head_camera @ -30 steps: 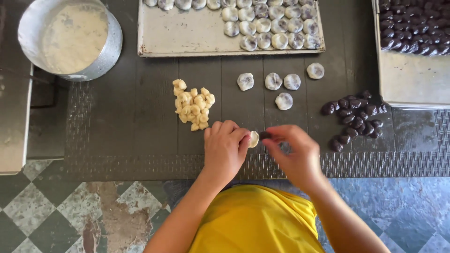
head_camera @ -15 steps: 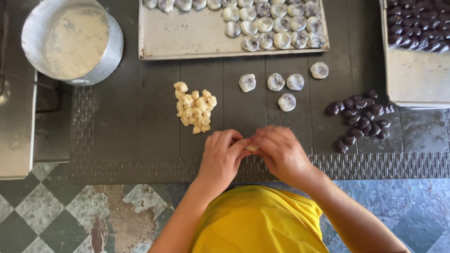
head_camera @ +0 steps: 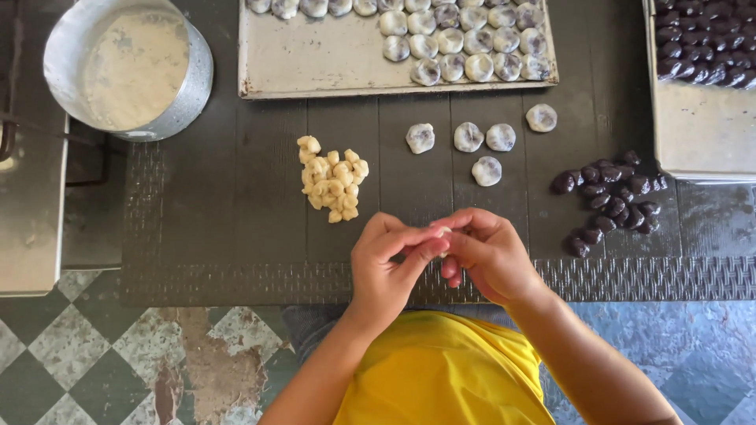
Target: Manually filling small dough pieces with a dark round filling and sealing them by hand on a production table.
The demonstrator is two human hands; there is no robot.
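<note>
Your dark mat point(head_camera: 236, 220) fills the frame's middle; a loaded tray point(head_camera: 315, 71) sits at top centre. Below centre, your left hand point(head_camera: 386, 264) and right hand point(head_camera: 488, 256) pinch narrowly together around a small pale dough piece point(head_camera: 446, 231). Squeeze unevenly and the wrapper could tear, letting its contents show through.
</note>
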